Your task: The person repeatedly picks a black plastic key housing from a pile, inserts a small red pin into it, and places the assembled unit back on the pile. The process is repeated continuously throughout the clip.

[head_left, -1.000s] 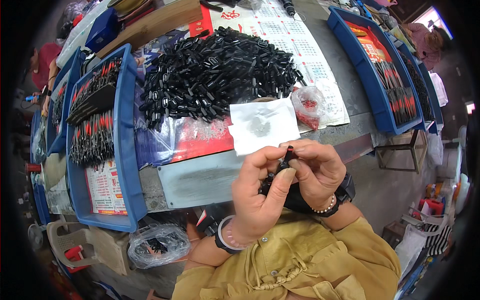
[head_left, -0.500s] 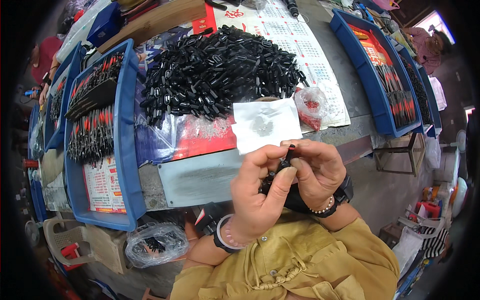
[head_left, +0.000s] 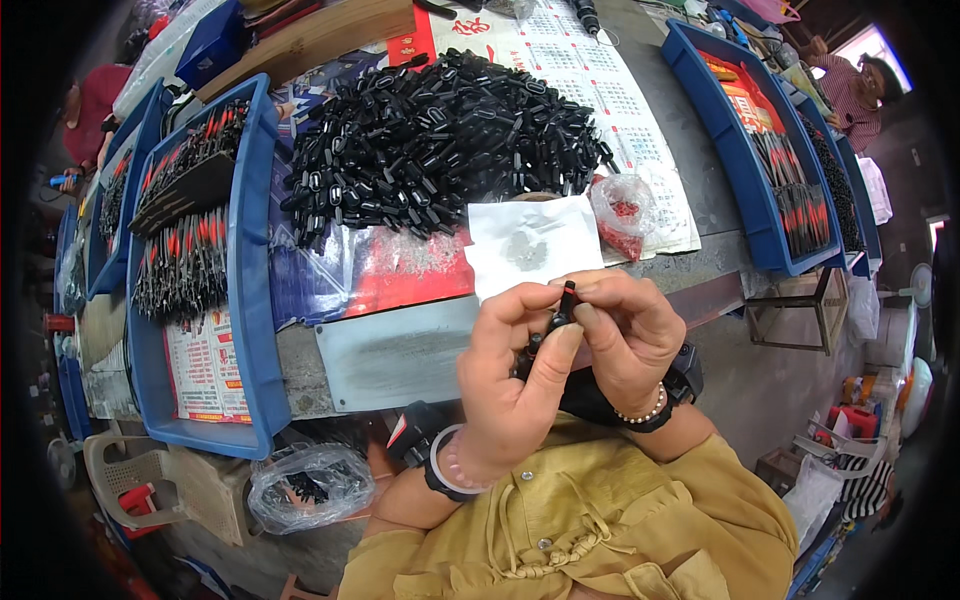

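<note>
Above the table's near edge, my left hand (head_left: 518, 360) is closed, thumb and fingertips pinching a small slim black part (head_left: 568, 298) that stands nearly upright. The fingertips of my right hand (head_left: 632, 330) grip the same part from the other side. More dark pieces (head_left: 532, 345) lie inside the curled fingers of my left hand, mostly hidden. Just beyond my hands is a white sheet (head_left: 535, 235) with small greyish bits on it. Behind that rises a large heap of glossy black plastic pieces (head_left: 440, 140).
A clear bag of small red pieces (head_left: 622, 215) sits right of the sheet. Blue trays of black-and-red parts stand left (head_left: 265, 330) and right (head_left: 745, 175). A grey plate (head_left: 390, 360) lies at the near edge. Another person (head_left: 850, 100) is at far right.
Both hands have shifted slightly left. The part between my fingertips has turned more upright; the red spot at its top no longer shows.
</note>
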Motion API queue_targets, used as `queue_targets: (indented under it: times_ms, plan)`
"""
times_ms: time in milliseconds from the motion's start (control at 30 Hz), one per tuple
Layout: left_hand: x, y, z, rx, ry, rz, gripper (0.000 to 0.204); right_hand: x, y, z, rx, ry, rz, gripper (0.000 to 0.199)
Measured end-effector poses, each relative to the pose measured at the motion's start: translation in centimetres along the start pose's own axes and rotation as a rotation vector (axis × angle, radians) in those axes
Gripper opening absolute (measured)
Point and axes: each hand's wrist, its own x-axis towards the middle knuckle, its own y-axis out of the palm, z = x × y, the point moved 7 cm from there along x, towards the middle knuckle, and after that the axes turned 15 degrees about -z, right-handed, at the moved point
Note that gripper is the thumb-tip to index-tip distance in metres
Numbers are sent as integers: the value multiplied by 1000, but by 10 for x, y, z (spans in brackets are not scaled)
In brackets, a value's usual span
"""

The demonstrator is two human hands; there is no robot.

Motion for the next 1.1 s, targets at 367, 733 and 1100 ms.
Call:
queue_targets:
  times_ms: [367, 733, 1100]
  plan:
    - [-5, -1, 6, 38, -2, -11, 26, -10, -5, 1, -32, 73, -64, 18]
    - [-11, -8, 11, -146, -131, -53, 24, -8, -2, 9, -122, -37, 85, 27]
    - [-14, -8, 19, -256, -256, 7, 23, -8, -1, 11, -55, -89, 179, 17]
